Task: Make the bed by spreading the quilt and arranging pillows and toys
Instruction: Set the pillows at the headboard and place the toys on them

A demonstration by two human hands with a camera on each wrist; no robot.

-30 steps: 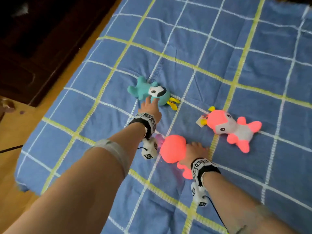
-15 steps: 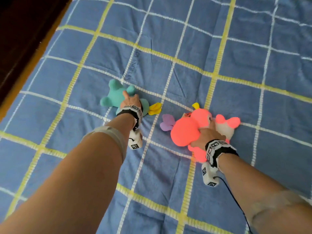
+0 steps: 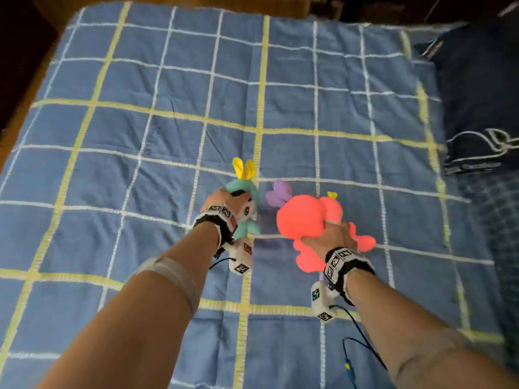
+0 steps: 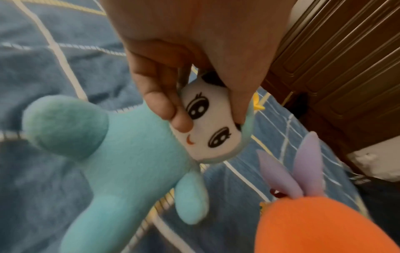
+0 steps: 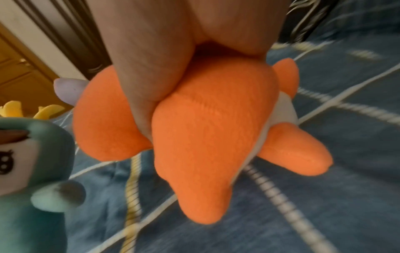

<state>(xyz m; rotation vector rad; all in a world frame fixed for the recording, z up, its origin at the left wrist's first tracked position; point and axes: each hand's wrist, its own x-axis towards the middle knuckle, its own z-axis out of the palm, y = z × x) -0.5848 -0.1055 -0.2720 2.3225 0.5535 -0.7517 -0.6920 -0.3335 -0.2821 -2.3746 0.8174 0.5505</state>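
Only the left wrist view shows the left hand (image 4: 184, 51) pinching the teal toy (image 4: 121, 171) by its face; the right hand (image 3: 334, 237) clutches orange toys (image 3: 306, 217).

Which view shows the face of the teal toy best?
The left wrist view: the teal toy shows both eyes and its mouth close up, between the left hand's fingers. The head view shows the face small; the right wrist view cuts it at the edge.

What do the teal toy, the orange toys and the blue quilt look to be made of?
Teal toy: soft matte plush, fuzzy nap, with a smoother white printed face.
Orange toys: the same fleecy plush, with a stitched seam showing.
Quilt: matte woven fabric, probably cotton, softly wrinkled, with yellow and white grid lines.
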